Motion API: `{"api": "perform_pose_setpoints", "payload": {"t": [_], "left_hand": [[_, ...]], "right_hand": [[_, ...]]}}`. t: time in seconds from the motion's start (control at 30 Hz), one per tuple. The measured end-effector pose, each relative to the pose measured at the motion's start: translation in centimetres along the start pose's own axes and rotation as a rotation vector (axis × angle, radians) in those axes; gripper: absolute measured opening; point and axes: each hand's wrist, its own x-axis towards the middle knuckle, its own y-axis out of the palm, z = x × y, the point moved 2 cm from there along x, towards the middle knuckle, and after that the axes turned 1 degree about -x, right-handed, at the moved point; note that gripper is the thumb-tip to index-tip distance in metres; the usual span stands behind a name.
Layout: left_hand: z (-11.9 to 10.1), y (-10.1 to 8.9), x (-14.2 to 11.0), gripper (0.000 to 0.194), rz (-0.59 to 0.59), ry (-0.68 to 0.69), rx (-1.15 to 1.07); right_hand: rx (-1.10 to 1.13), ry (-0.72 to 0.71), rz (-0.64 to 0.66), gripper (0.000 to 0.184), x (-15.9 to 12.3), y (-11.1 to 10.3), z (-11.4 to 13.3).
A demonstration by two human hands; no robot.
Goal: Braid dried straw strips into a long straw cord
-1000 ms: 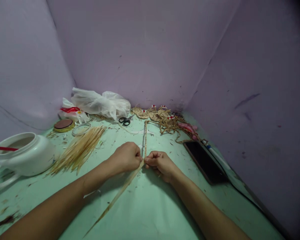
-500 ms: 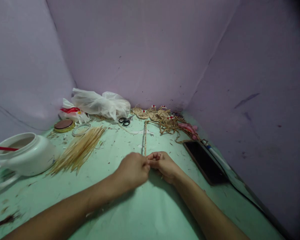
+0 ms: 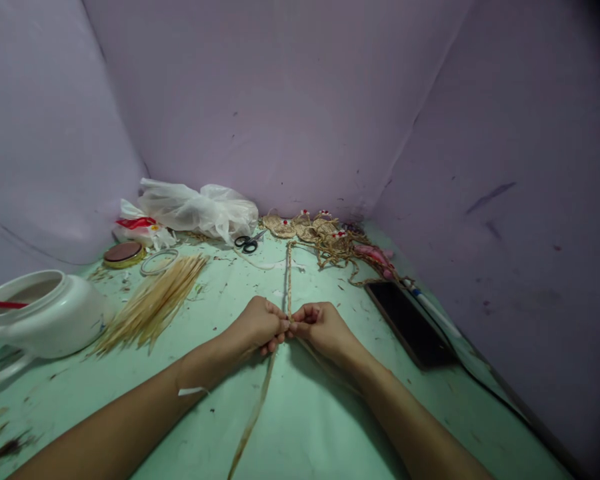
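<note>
A thin braided cord (image 3: 289,280) of straw-coloured fibre runs from the tangle at the back straight toward me, down to my fingers. My left hand (image 3: 260,325) pinches its near end, thumb against fingertips. Right beside it, my right hand (image 3: 323,327) pinches the same spot, with the fingertips of both hands touching or nearly so. From below my left hand a loose flat fibre strip (image 3: 257,407) trails down toward the near edge of view. Another pale strand passes under my right wrist. The exact grip on the separate strands is hidden by my fingers.
Left lie a bundle of dry fibre strips (image 3: 155,303), a white pot (image 3: 65,317), a round tin (image 3: 124,254) and a tape ring (image 3: 159,262). Scissors (image 3: 247,243), a plastic bag (image 3: 200,210) and woven pieces with cord (image 3: 325,235) sit behind. A phone (image 3: 410,323) and cable lie right.
My left hand has turned and drawn slightly left and up, so its fingers now show. The loose strip below it has come into view. My right hand stays almost in place.
</note>
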Motion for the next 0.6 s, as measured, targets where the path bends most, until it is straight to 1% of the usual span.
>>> {"api": "perform_pose_setpoints", "payload": {"t": [0.07,0.17,0.27,0.37,0.47,0.6], "left_hand": [[0.0,0.0,-0.1,0.015,-0.05,-0.006,0.054],[0.1,-0.1,-0.1,0.013,-0.072,0.057,0.099],[0.3,-0.3,0.1,0.012,-0.005,0.131,0.054],[0.4,-0.4,0.4,0.014,0.044,0.165,0.037],[0.3,-0.4,0.8,0.014,0.009,0.197,0.092],[0.4,0.0,1.0,0.012,-0.051,0.201,0.129]], "right_hand": [[-0.09,-0.041,-0.05,0.01,0.0,0.0,-0.2],[-0.17,-0.089,-0.064,0.006,0.0,0.1,-0.3],[-0.22,-0.105,-0.041,0.005,-0.1,-0.1,-0.3],[-0.292,-0.119,-0.037,0.004,0.0,-0.3,-0.5],[-0.462,-0.127,-0.104,0.005,-0.3,-0.6,-0.2],[-0.734,-0.125,-0.179,0.01,-2.1,-0.5,1.2]]}}
